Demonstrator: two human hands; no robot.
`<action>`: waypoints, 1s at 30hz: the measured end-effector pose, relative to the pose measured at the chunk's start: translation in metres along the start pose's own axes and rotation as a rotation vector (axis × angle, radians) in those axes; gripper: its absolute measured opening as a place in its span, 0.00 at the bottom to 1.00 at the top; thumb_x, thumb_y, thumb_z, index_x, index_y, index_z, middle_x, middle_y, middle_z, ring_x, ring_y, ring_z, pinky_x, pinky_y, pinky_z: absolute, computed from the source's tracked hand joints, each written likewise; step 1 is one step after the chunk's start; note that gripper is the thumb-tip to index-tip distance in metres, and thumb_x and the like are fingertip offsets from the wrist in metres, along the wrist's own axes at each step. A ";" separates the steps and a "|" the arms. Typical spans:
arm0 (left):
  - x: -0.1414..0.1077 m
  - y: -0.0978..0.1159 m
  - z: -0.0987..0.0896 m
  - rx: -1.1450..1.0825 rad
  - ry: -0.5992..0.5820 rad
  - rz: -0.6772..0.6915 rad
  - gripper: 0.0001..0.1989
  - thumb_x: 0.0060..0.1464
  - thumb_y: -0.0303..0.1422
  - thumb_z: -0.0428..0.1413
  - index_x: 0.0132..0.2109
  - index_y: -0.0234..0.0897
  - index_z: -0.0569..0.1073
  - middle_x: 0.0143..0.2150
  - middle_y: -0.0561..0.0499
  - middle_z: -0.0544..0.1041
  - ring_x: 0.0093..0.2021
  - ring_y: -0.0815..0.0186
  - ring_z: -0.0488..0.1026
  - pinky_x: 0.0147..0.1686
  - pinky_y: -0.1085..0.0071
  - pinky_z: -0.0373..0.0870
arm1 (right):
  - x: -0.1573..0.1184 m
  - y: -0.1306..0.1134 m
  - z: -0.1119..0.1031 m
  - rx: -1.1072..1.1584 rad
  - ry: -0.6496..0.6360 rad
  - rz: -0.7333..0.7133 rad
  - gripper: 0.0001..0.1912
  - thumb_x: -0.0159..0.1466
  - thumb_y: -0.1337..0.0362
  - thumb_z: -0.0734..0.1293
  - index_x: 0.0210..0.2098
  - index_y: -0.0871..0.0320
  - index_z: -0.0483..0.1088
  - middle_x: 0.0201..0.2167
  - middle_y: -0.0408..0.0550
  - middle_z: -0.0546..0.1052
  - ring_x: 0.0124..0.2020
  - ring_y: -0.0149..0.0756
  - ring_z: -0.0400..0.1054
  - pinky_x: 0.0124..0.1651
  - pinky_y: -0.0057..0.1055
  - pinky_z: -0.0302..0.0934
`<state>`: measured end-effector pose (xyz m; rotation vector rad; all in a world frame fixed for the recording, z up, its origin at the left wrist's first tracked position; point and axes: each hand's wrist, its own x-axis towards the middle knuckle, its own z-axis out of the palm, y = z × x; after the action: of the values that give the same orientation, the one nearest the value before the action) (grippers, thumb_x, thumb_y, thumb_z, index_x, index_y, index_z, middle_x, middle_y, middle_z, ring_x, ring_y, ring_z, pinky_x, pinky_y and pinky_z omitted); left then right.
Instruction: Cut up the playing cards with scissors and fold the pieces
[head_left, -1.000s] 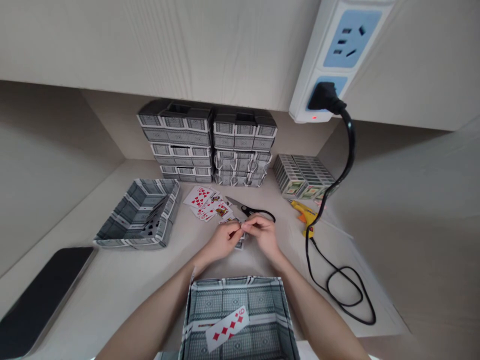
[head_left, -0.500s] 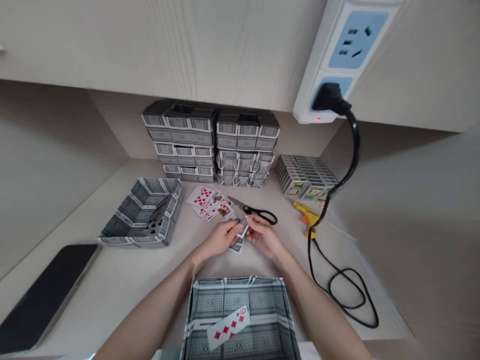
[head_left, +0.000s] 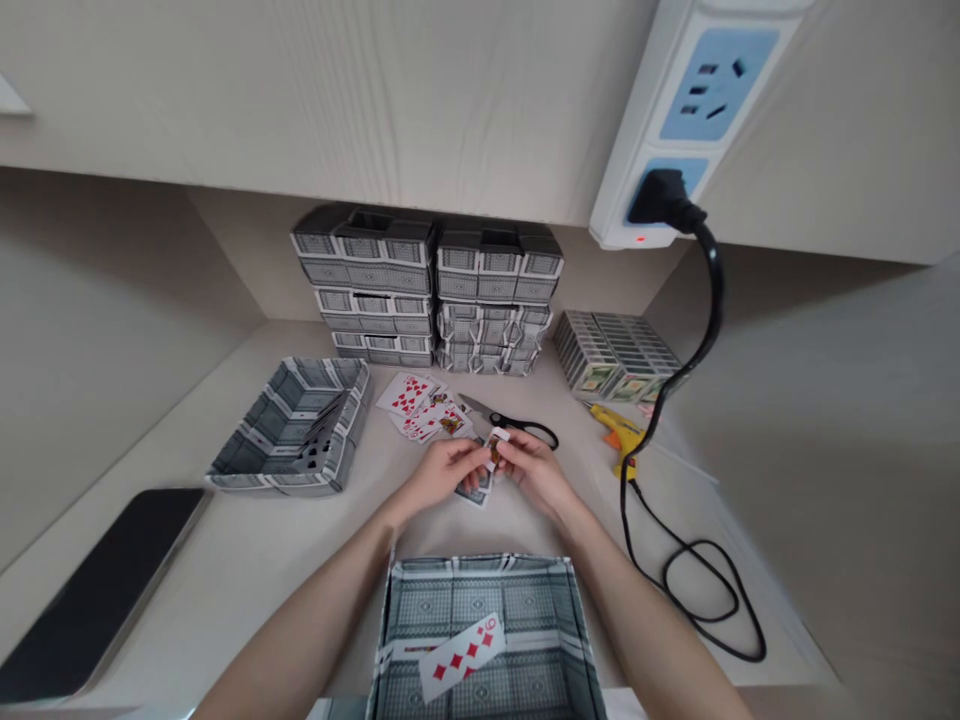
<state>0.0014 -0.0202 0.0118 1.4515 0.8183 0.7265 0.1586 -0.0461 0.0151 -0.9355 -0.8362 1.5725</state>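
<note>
Between my two hands is a small playing card [head_left: 496, 447], its face side partly showing and its upper edge folded. My left hand [head_left: 448, 472] pinches it from the left, and my right hand [head_left: 534, 470] grips it from the right. Under my fingers lie grey-backed cards [head_left: 474, 496] on the table. Just beyond are face-up red cards [head_left: 417, 405] in a loose pile, with black-handled scissors [head_left: 525, 425] to their right. Nearest me stands a box made of cards [head_left: 517, 600], holding a six of diamonds [head_left: 463, 657].
Another card box [head_left: 262, 440] with black-suit cards stands left, beside a dark flat device [head_left: 97, 590]. Stacked card boxes [head_left: 375, 265] line the back. Card packs [head_left: 615, 350], a yellow glue gun [head_left: 622, 435] and its black cable [head_left: 716, 570] are right. A power strip [head_left: 675, 140] hangs above.
The card in my hands has turned from its grey back to show part of its face, with its upper edge folded. The whole view has shifted slightly.
</note>
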 end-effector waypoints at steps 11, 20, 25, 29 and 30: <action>0.006 0.002 -0.006 -0.193 0.106 -0.008 0.14 0.40 0.38 0.60 0.31 0.31 0.70 0.25 0.54 0.72 0.22 0.74 0.65 0.21 0.77 0.63 | 0.005 0.005 -0.007 -0.258 0.056 -0.070 0.14 0.52 0.54 0.68 0.25 0.60 0.68 0.12 0.37 0.65 0.14 0.25 0.56 0.20 0.24 0.52; 0.012 0.002 -0.013 -0.242 0.356 0.029 0.14 0.39 0.37 0.60 0.33 0.34 0.69 0.24 0.55 0.72 0.21 0.72 0.68 0.20 0.76 0.65 | 0.003 -0.010 -0.037 -1.323 0.389 -0.487 0.17 0.54 0.63 0.65 0.44 0.61 0.67 0.36 0.53 0.74 0.42 0.42 0.64 0.44 0.37 0.58; 0.014 -0.002 -0.017 -0.244 0.453 0.077 0.16 0.39 0.37 0.60 0.36 0.33 0.70 0.30 0.50 0.75 0.29 0.67 0.72 0.24 0.74 0.68 | 0.003 -0.009 -0.036 -1.542 0.325 -0.355 0.23 0.56 0.67 0.63 0.51 0.62 0.59 0.39 0.54 0.73 0.44 0.44 0.63 0.47 0.38 0.56; 0.015 -0.006 -0.018 -0.327 0.514 0.091 0.15 0.38 0.37 0.61 0.33 0.33 0.68 0.29 0.52 0.74 0.29 0.67 0.73 0.30 0.70 0.72 | 0.002 -0.009 -0.035 -1.585 0.314 -0.348 0.26 0.56 0.69 0.61 0.53 0.64 0.54 0.40 0.56 0.73 0.45 0.47 0.62 0.47 0.41 0.55; 0.015 -0.007 -0.018 -0.352 0.520 0.093 0.15 0.39 0.37 0.60 0.32 0.33 0.67 0.29 0.52 0.74 0.29 0.67 0.73 0.31 0.69 0.72 | 0.002 -0.009 -0.036 -1.566 0.313 -0.348 0.25 0.56 0.70 0.61 0.53 0.64 0.53 0.40 0.56 0.72 0.45 0.47 0.62 0.47 0.41 0.56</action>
<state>-0.0059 0.0028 0.0052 0.9968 0.9579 1.2812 0.1946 -0.0407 0.0068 -1.8597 -1.8791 0.1871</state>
